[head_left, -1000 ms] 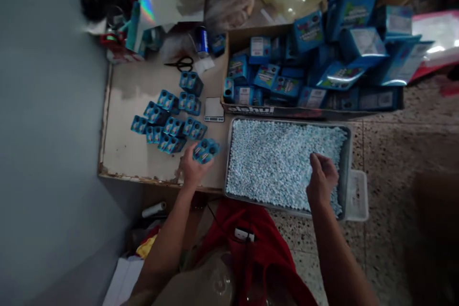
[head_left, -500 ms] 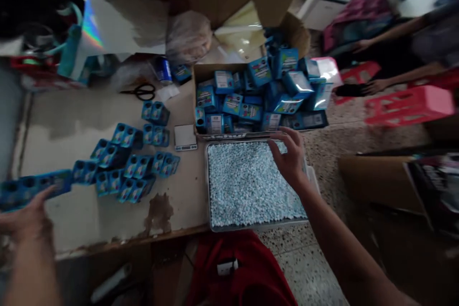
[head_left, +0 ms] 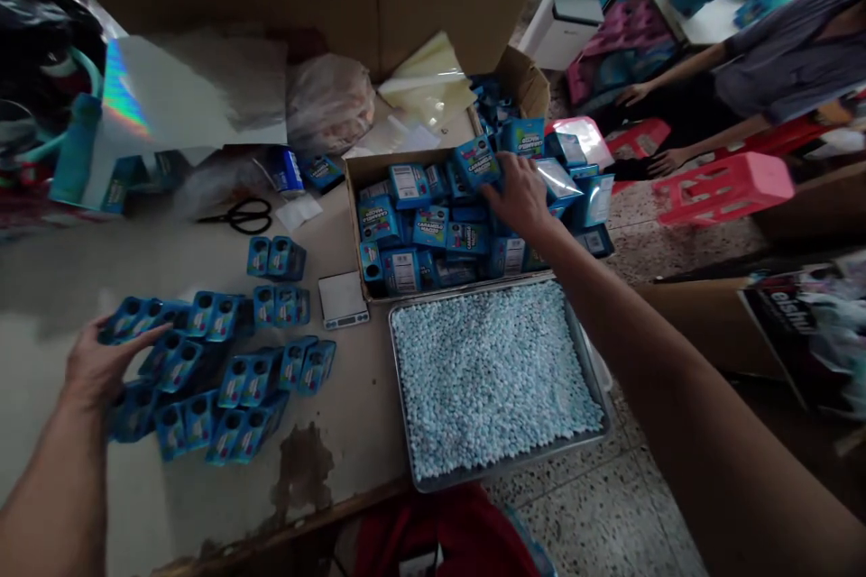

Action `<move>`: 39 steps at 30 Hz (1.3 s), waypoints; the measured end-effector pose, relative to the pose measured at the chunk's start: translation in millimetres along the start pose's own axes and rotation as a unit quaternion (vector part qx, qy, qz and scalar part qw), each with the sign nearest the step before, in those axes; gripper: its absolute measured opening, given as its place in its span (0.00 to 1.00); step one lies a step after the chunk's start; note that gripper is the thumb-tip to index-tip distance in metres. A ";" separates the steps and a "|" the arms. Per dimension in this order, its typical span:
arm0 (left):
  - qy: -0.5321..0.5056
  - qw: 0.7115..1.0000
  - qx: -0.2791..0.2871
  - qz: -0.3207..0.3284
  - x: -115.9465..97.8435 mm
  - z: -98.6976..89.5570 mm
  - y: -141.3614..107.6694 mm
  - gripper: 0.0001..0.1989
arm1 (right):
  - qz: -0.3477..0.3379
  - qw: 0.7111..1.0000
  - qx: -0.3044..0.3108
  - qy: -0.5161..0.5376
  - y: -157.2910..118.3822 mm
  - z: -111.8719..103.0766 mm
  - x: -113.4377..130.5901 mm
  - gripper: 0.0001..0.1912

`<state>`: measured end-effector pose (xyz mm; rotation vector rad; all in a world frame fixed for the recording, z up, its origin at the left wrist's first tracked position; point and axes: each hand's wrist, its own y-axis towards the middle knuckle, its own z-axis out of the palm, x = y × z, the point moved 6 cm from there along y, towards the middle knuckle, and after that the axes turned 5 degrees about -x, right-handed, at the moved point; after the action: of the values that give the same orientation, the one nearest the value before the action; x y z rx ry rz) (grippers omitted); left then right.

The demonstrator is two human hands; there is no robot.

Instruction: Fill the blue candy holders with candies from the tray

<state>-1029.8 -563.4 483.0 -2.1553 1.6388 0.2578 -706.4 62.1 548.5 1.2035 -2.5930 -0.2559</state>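
My left hand (head_left: 98,361) is at the left of the table, thumb and fingers around a row of small blue candy boxes (head_left: 139,315) with round dark holes. The row adjoins several more blue boxes (head_left: 247,379) grouped on the table. My right hand (head_left: 520,194) reaches into a cardboard box (head_left: 352,216) heaped with blue cartons. Its fingers are apart, with thumb and forefinger at the corner of a carton lettered "Caramelo Macizo" (head_left: 477,160). Below my right forearm, a tray (head_left: 406,433) holds small pale blue and white candies (head_left: 493,379).
A small scale (head_left: 344,299) lies left of the tray. Behind are black scissors (head_left: 247,216), a blue can (head_left: 288,171) and a plastic bag (head_left: 331,99). At right, another person's hands (head_left: 667,162) show near a red stool (head_left: 723,189).
My left hand has brought its row of boxes rightward to the grouped boxes. My right hand has moved from above the tray up into the carton heap. The view has shifted.
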 end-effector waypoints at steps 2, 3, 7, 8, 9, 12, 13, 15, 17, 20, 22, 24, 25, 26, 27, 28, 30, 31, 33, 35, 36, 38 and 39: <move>-0.054 0.997 0.034 -0.031 5.4 1.7 -2.4 0.39 | 0.017 0.999 0.023 -0.045 20.5 16.4 13.9 0.34; -0.071 0.997 0.012 -0.035 0.3 -1.7 -5.3 0.36 | 0.023 0.997 0.027 -0.064 27.8 24.0 20.1 0.35; -0.078 0.976 -0.173 0.111 -99.5 -3.8 -52.5 0.20 | 0.029 0.995 0.006 -0.092 36.3 45.8 36.0 0.39; -0.091 0.971 -0.134 0.178 -142.0 14.6 -73.6 0.16 | 0.033 0.995 0.003 -0.090 33.7 48.6 37.2 0.39; -0.099 0.961 -0.087 0.243 -186.9 37.9 -98.2 0.12 | 0.039 0.996 0.003 -0.085 29.6 50.2 37.5 0.39; -0.047 0.922 0.029 0.384 -310.6 121.7 -176.0 0.16 | 0.051 0.997 0.011 -0.049 10.5 48.4 38.2 0.36; -0.029 0.917 0.053 0.394 -341.2 148.8 -195.3 0.21 | 0.049 0.998 0.011 -0.026 2.3 45.8 38.8 0.35; -0.019 0.931 0.084 0.356 -381.6 192.7 -216.8 0.27 | 0.045 0.998 0.000 0.035 -17.0 38.2 39.0 0.30; -0.025 0.950 0.113 0.291 -396.8 218.9 -221.0 0.31 | 0.047 0.991 -0.026 0.122 -40.4 27.6 36.8 0.25; -0.069 0.957 0.120 0.253 -390.2 218.2 -215.7 0.34 | 0.085 0.948 -0.085 0.296 -84.3 7.7 27.8 0.20; -0.152 0.933 0.114 0.306 -376.1 198.5 -220.8 0.35 | 0.138 0.888 -0.113 0.424 -117.1 -4.3 20.4 0.21; -0.256 0.887 0.139 0.358 -350.7 177.9 -239.3 0.36 | 0.197 0.811 -0.125 0.537 -148.7 -13.7 15.2 0.23; -0.302 0.865 0.170 0.364 -333.8 171.0 -252.9 0.37 | 0.222 0.773 -0.124 0.581 -162.7 -17.9 14.2 0.22; -0.340 0.845 0.206 0.358 -315.4 166.8 -268.9 0.37 | 0.242 0.741 -0.121 0.615 -175.3 -21.9 13.8 0.22; -0.372 0.826 0.242 0.346 -296.8 164.5 -286.8 0.39 | 0.260 0.714 -0.115 0.640 -186.7 -25.8 13.9 0.22; -0.399 0.811 0.270 0.332 -279.2 163.4 -305.5 0.40 | 0.275 0.693 -0.108 0.658 -197.1 -29.3 14.3 0.22; -0.432 0.798 0.295 0.301 -249.0 164.4 -340.0 0.40 | 0.304 0.662 -0.092 0.679 -216.4 -35.2 14.7 0.24; -0.439 0.800 0.294 0.284 -237.4 166.3 -354.1 0.38 | 0.316 0.652 -0.087 0.684 -225.7 -37.6 14.5 0.24; -0.444 0.809 0.293 0.251 -221.6 173.2 -376.4 0.33 | 0.337 0.634 -0.072 0.692 -243.5 -40.7 13.4 0.26; -0.458 0.803 0.314 0.217 -214.3 181.9 -392.6 0.28 | 0.350 0.619 -0.042 0.702 -258.9 -41.1 12.5 0.28; -0.467 0.794 0.332 0.202 -212.4 186.0 -399.6 0.26 | 0.351 0.613 -0.022 0.707 -265.1 -40.5 12.4 0.29; -0.480 0.776 0.370 0.174 -207.8 191.4 -412.7 0.25 | 0.344 0.608 0.014 0.715 -274.4 -38.9 11.5 0.29; -0.483 0.769 0.386 0.163 -204.7 192.3 -419.5 0.25 | 0.338 0.611 0.027 0.715 -278.0 -37.8 10.6 0.29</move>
<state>-669.7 -209.6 481.0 -0.8233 1.1320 0.5549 -500.9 -125.4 510.9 0.0394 -1.3007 0.6861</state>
